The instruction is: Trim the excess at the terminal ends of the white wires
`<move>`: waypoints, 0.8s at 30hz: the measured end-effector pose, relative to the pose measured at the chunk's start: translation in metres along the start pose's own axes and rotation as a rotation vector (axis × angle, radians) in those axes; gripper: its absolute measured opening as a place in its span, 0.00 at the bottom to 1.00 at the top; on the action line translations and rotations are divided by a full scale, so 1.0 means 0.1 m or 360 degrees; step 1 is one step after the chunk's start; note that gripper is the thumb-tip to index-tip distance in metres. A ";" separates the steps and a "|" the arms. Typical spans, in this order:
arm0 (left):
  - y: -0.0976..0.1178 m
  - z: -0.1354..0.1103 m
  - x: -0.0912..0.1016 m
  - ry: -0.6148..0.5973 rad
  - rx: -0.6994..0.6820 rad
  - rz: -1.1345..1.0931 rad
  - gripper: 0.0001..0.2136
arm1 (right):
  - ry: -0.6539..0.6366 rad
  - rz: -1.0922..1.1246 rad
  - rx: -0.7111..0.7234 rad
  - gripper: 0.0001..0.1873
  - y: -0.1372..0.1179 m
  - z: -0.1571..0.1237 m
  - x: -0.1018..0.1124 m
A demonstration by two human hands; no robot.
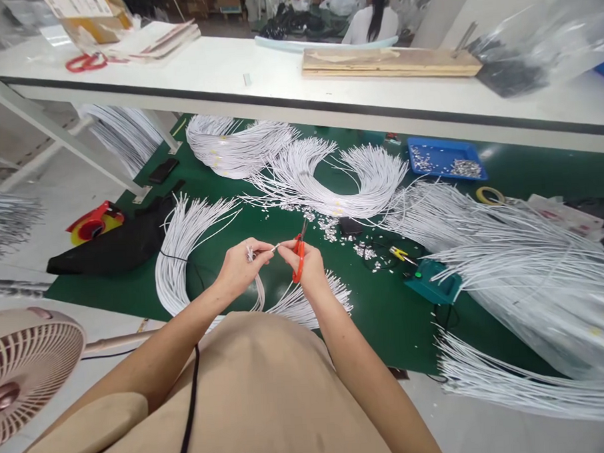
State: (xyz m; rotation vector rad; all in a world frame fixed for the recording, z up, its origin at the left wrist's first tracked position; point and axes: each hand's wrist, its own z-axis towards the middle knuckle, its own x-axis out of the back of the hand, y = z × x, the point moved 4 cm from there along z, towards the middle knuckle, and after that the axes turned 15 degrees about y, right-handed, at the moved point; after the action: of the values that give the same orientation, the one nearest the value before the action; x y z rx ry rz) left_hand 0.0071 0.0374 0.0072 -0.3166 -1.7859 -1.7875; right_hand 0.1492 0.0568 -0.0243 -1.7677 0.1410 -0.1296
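My left hand (241, 266) is closed around a few white cables (259, 292), their ends bunched at its fingers. Thumb and forefinger pinch one cable end, whose tip meets the fingertips of my right hand (306, 263). That hand is closed too, with red-handled scissors (298, 259) held in it, blades pointing away from me. Whether its fingertips also grip a small piece at the cable end is too small to tell. Below my hands a curved bundle of white cables (171, 279) lies on the green table (247, 229), and small silvery pieces (328, 227) are scattered just beyond.
More white cable bundles (325, 185) lie at the back and right. A blue tray (446, 155) holds small metal parts. A teal device (434, 281) stands right, a tape dispenser (96, 223) left. A white shelf (215, 67) spans the back; a fan (28, 365) is at lower left.
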 end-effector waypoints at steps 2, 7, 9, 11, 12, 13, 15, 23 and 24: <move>0.00 0.00 -0.01 0.0003 -0.0015 0.0024 0.09 | 0.0029 0.0089 -0.0056 0.11 -0.02 0.00 -0.02; 0.01 0.00 0.00 0.0064 -0.0082 0.0093 0.08 | 0.0083 0.0108 -0.0114 0.08 -0.04 -0.01 -0.04; 0.02 -0.01 -0.01 0.0091 -0.0098 0.0094 0.08 | 0.0120 0.0165 -0.0144 0.06 0.00 -0.03 -0.07; 0.04 -0.02 -0.03 0.0115 -0.0081 0.0046 0.07 | 0.0197 0.0253 -0.0272 0.05 0.10 -0.05 -0.11; 0.05 -0.03 -0.04 0.0118 -0.0059 -0.0001 0.07 | 0.0238 0.0295 -0.0370 0.06 0.17 -0.06 -0.13; 0.05 -0.03 -0.05 0.0104 -0.0026 -0.0060 0.07 | 0.0282 0.0327 -0.0468 0.06 0.24 -0.08 -0.15; 0.05 -0.04 -0.08 0.0032 0.0070 -0.0185 0.07 | 0.0312 0.0355 -0.0578 0.08 0.33 -0.10 -0.18; -0.02 0.01 -0.04 -0.0024 0.0349 -0.0356 0.13 | 0.0176 0.0341 -0.0169 0.15 0.04 -0.02 -0.11; -0.02 0.01 -0.03 -0.0011 0.0352 -0.0340 0.13 | 0.0148 0.0301 -0.0121 0.15 0.00 -0.02 -0.10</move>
State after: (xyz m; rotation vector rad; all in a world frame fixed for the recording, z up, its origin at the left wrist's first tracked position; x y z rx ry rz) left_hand 0.0081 0.0389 0.0038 -0.0447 -2.0650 -1.7066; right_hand 0.1391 0.0564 -0.0235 -1.8143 0.3837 -0.0702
